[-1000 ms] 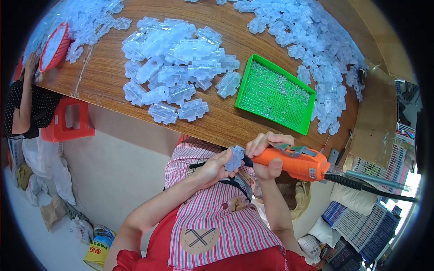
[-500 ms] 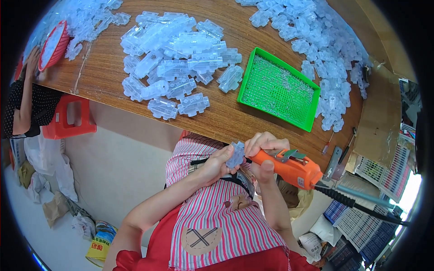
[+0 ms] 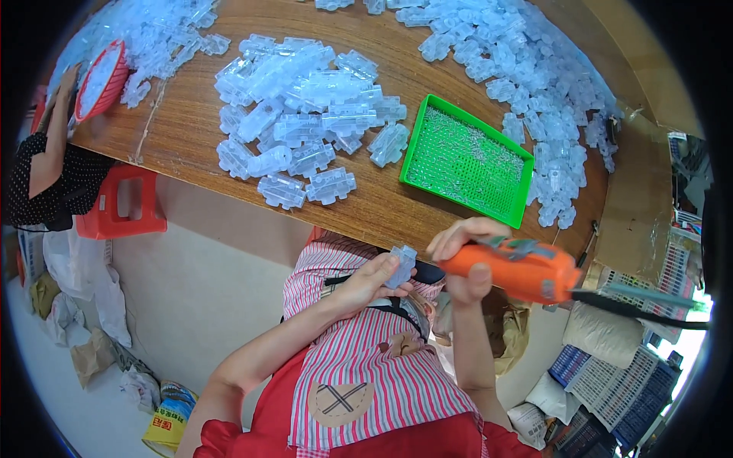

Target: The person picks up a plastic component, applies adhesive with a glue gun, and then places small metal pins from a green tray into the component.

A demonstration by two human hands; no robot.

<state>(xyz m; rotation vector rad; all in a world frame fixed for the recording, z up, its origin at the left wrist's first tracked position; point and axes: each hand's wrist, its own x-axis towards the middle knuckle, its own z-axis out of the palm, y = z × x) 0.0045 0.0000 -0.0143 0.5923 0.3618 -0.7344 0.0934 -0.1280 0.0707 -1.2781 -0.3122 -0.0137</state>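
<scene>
A pink-and-white striped apron point(image 3: 397, 382) with a round tan patch point(image 3: 341, 403) covers the person's lap. Above it, the left hand point(image 3: 365, 286) is curled closed, pinching 1 clear plastic part point(image 3: 401, 267) between thumb and fingers, just off the table's front edge. Just beside it, the right hand point(image 3: 458, 243) wraps firmly around an orange power tool point(image 3: 519, 272), thumb on the near side, fingers over the top. The tool's nose points left toward the part; I cannot tell whether they touch. A black cable point(image 3: 641, 313) trails off its right end.

On the wooden table point(image 3: 374, 202), a green tray point(image 3: 458, 204) holds many small metal pieces point(image 3: 450, 141). To its left lies a pile of similar clear parts point(image 3: 298, 99); 1 larger heap point(image 3: 527, 69) spreads behind the tray and along its right.

At far left, a co-worker's hand point(image 3: 67, 80) is beside a red basket point(image 3: 114, 91), near 1 more clear heap point(image 3: 153, 38). A red stool point(image 3: 103, 221) stands below.
</scene>
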